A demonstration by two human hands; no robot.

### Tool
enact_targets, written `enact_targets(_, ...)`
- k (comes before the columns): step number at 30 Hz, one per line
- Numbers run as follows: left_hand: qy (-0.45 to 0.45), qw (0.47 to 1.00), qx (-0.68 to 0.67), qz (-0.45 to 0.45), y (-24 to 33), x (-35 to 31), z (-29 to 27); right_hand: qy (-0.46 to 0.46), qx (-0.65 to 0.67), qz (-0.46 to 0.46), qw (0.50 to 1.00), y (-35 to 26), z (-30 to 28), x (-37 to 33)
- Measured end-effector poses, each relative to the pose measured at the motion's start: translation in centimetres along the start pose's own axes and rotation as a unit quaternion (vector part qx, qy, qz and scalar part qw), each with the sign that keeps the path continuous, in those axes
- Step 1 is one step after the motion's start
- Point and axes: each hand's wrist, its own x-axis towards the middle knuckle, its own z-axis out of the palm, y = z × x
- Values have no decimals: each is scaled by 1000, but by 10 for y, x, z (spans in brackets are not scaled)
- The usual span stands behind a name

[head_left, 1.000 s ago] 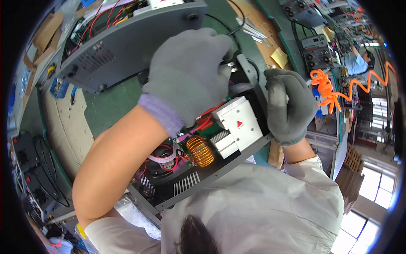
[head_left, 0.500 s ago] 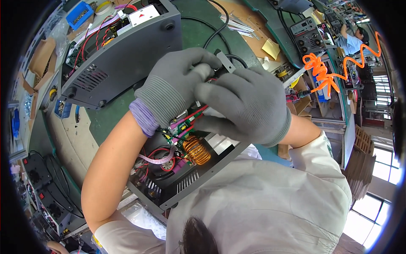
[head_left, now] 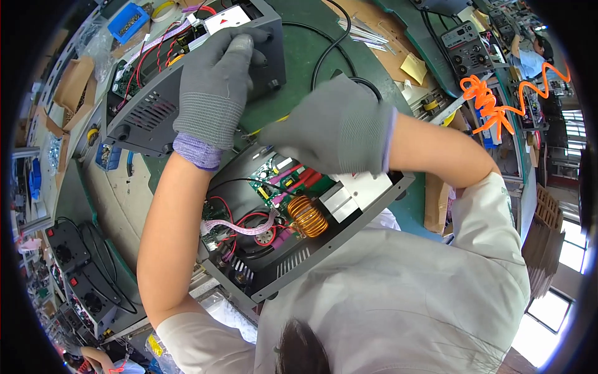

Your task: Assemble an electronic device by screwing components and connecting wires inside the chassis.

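Note:
An opened dark grey metal chassis [head_left: 299, 274] lies before me, with a green circuit board [head_left: 265, 190], a copper-wound coil [head_left: 307, 216] and several wires inside. My left hand [head_left: 218, 71], in a grey knit glove, is in front of a second dark grey housing [head_left: 156, 103], which is tilted on the bench. Its fingers are curled; what they hold, if anything, is hidden. Above the chassis's far side, my gloved right hand [head_left: 336, 128] is smeared by motion, its fingers mostly hidden. A thin yellow piece [head_left: 271, 124] shows beside its fingertips; whether the hand touches it I cannot tell.
Black cables [head_left: 321, 59] loop across the green bench behind my right hand. A blue parts bin [head_left: 129, 22] and an open cardboard box [head_left: 76, 93] stand at the far left. An orange coiled hose [head_left: 483, 103] hangs at right. Another person [head_left: 531, 61] sits at the far right.
My hands, close together over the chassis, have come apart. The left has moved up and left to the tilted housing; the right has turned and shifted slightly left, uncovering more of the chassis.

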Motion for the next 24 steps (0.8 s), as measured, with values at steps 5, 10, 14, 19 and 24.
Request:
enact_targets(5,3,1000,-15,14,1,2,3,-49,73,-54,995,9,-7,15)
enact_targets(10,-44,998,15,47,2,-1,3,64,134,-23,989,10,-1,-4)
enact_targets(14,-271,956,-29,103,4,-5,6,226,215,16,950,24,11,-40)
enact_targets(19,-322,938,-53,114,14,-22,22,330,298,28,895,33,26,-70)
enact_targets(24,-314,940,87,98,17,-24,33,365,308,52,877,26,30,-80)
